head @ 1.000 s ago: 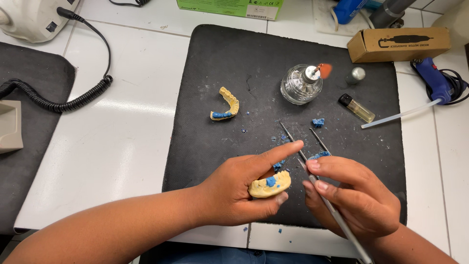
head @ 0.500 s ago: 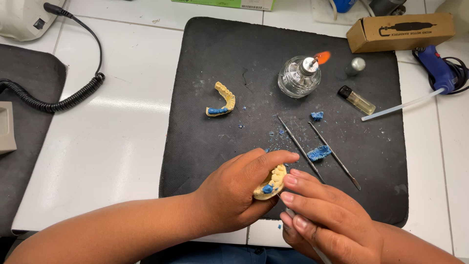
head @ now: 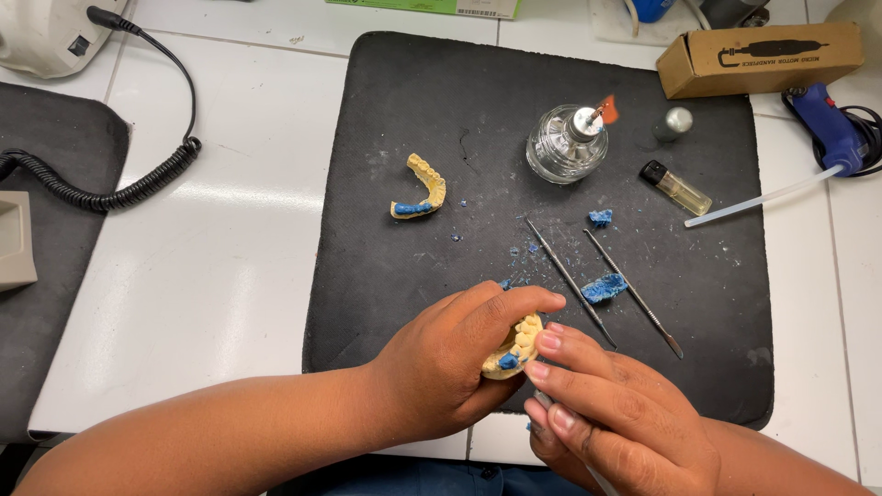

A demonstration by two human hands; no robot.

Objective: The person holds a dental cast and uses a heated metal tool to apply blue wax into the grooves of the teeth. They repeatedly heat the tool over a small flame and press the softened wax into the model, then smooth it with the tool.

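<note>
Both hands curled together: left hand (head: pixel 450 367) gripping yellow dental cast (head: pixel 514 347), right hand (head: pixel 616 418) pinching slim tool (head: pixel 544 401).

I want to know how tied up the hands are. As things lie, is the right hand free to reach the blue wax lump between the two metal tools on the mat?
Probably not at once: the right hand already grips a thin tool and rests against the yellow dental cast. The path to the wax lump looks open.

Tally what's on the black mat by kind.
Dental casts: 2, one on mat, one in left hand
Metal tools: 2
Blue wax lumps: 2
Glass burner: 1
Lighter: 1
Metal cap: 1
Total: 9
</note>
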